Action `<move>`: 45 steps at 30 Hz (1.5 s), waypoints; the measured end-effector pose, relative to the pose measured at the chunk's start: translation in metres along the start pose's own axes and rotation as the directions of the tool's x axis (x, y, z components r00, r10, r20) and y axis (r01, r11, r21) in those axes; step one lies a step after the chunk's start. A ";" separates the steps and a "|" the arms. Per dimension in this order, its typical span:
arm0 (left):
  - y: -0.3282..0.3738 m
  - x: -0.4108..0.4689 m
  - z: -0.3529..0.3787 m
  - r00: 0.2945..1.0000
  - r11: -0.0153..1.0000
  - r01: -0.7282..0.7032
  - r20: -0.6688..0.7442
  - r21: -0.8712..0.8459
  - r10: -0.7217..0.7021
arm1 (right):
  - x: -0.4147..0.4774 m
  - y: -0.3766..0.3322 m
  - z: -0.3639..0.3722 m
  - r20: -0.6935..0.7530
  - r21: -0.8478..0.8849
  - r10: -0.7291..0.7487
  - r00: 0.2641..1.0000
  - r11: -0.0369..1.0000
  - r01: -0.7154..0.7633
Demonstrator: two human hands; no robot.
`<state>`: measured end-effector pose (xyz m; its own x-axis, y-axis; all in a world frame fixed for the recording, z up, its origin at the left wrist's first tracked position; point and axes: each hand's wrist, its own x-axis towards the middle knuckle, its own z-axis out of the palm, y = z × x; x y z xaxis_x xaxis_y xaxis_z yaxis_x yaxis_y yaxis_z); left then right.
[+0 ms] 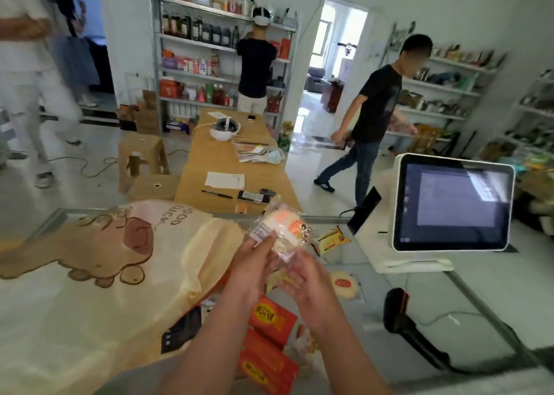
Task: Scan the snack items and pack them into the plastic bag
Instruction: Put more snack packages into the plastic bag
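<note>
From my head camera, I hold a clear-wrapped round pastry [283, 229] up above the table [467, 280] with both hands. My left hand [254, 262] grips its near left edge just under a white barcode label; my right hand [302, 277] cups the wrapper from below, fingers loosely curled on it. Red characters are printed on the pastry's top, but blur keeps me from reading them.

To the left lies the plastic bag [99, 274], cream and tan with a cartoon animal; upside down on it I can read "GOOD LUCK". A dark label on its near side is too small to read.

Under my forearms sit red snack packets [269, 346] with yellow emblems, their writing unclear and partly covered by my arms. Another round pastry [344, 283] rests right of my hand, and a yellow packet [329, 240] lies farther off. The black scanner [401, 319] lies near right. The touchscreen [452, 202] shows a pale window, illegible.
</note>
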<state>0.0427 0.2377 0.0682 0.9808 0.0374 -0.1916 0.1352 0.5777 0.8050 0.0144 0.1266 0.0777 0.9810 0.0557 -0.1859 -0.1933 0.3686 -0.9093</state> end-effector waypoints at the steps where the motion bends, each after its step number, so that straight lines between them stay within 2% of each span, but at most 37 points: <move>1: -0.003 -0.002 0.003 1.000 0.999 -0.014 0.011 0.040 0.014 | -0.005 -0.003 -0.005 -0.047 -0.032 -0.026 0.999 0.999 0.024; 4: -0.010 -0.009 0.011 0.999 0.995 -0.027 0.045 0.099 0.023 | -0.012 -0.010 -0.015 -0.219 -0.104 -0.093 0.971 0.992 0.072; 6: -0.013 -0.012 0.018 0.999 0.992 -0.035 0.038 0.123 0.030 | -0.015 -0.013 -0.024 -0.274 -0.146 -0.144 0.951 0.983 0.107; 10: -0.018 -0.017 0.028 0.998 0.982 -0.050 0.056 0.180 0.040 | -0.018 -0.023 -0.044 -0.302 -0.272 -0.292 0.908 0.939 0.212; 13: -0.026 -0.021 0.040 0.999 0.983 -0.030 0.050 0.180 0.022 | -0.014 -0.037 -0.062 -0.297 -0.280 -0.304 0.905 0.934 0.221; 15: -0.035 -0.025 0.049 0.999 0.986 -0.023 0.042 0.165 0.016 | -0.008 -0.042 -0.077 -0.277 -0.348 -0.321 0.906 0.912 0.217; 17: -0.043 -0.029 0.058 0.999 0.975 -0.037 -0.006 0.218 0.039 | -0.002 -0.050 -0.097 -0.189 -0.541 -0.402 0.896 0.804 0.246; 19: -0.046 -0.031 0.066 0.991 0.929 -0.109 -0.035 0.352 0.129 | 0.001 -0.065 -0.118 -0.029 -0.706 -0.448 0.893 0.642 0.299; 20: -0.048 -0.030 0.070 0.982 0.884 -0.167 -0.006 0.437 0.188 | 0.002 -0.075 -0.127 0.078 -0.760 -0.441 0.894 0.553 0.340; 22: -0.050 -0.030 0.083 0.969 0.785 -0.247 0.129 0.569 0.212 | 0.007 -0.093 -0.140 0.309 -0.815 -0.340 0.888 0.387 0.432; 24: -0.053 -0.031 0.099 0.960 0.700 -0.248 0.266 0.669 0.086 | 0.014 -0.105 -0.148 0.460 -0.809 -0.183 0.869 0.317 0.495; 25: -0.057 -0.032 0.105 0.954 0.651 -0.238 0.301 0.721 0.016 | 0.018 -0.108 -0.152 0.486 -0.794 -0.175 0.856 0.322 0.516; 27: -0.069 -0.035 0.116 0.960 0.623 -0.218 0.280 0.752 -0.002 | 0.021 -0.113 -0.162 0.417 -0.729 -0.341 0.842 0.428 0.535; 28: -0.077 -0.036 0.120 0.972 0.674 -0.196 0.232 0.712 0.038 | 0.021 -0.114 -0.169 0.314 -0.681 -0.440 0.841 0.513 0.523; 29: -0.083 -0.037 0.124 0.983 0.751 -0.167 0.164 0.639 0.079 | 0.020 -0.114 -0.176 0.206 -0.624 -0.478 0.854 0.608 0.491; 30: -0.089 -0.038 0.128 0.991 0.822 -0.133 0.085 0.554 0.104 | 0.019 -0.113 -0.184 0.123 -0.567 -0.434 0.892 0.707 0.422; 32: -0.099 -0.036 0.135 0.989 0.895 -0.111 -0.041 0.433 0.142 | 0.015 -0.106 -0.199 0.096 -0.478 -0.163 0.982 0.858 0.189; 34: -0.106 -0.032 0.141 0.982 0.918 -0.108 -0.103 0.382 0.158 | 0.007 -0.090 -0.213 0.182 -0.475 0.080 0.980 0.880 0.016; 35: -0.109 -0.030 0.144 0.980 0.921 -0.102 -0.121 0.375 0.158 | 0.003 -0.081 -0.218 0.225 -0.460 0.136 0.965 0.888 -0.018; 37: -0.115 -0.025 0.149 0.983 0.922 -0.090 -0.115 0.377 0.143 | -0.003 -0.067 -0.225 0.257 -0.350 0.137 0.957 0.936 -0.040; 39: -0.121 -0.022 0.153 0.984 0.921 -0.085 -0.113 0.380 0.137 | -0.004 -0.061 -0.230 0.229 -0.260 0.101 0.968 0.965 -0.039; 45: -0.138 -0.011 0.160 0.967 0.948 -0.107 -0.189 0.301 0.169 | -0.002 -0.065 -0.236 0.184 -0.299 0.086 0.979 0.954 -0.027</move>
<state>0.0358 0.0271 0.0495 0.9450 0.2878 -0.1554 0.0660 0.2977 0.9524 0.0206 -0.1165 0.0490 0.9472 0.2572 -0.1915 -0.2165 0.0724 -0.9736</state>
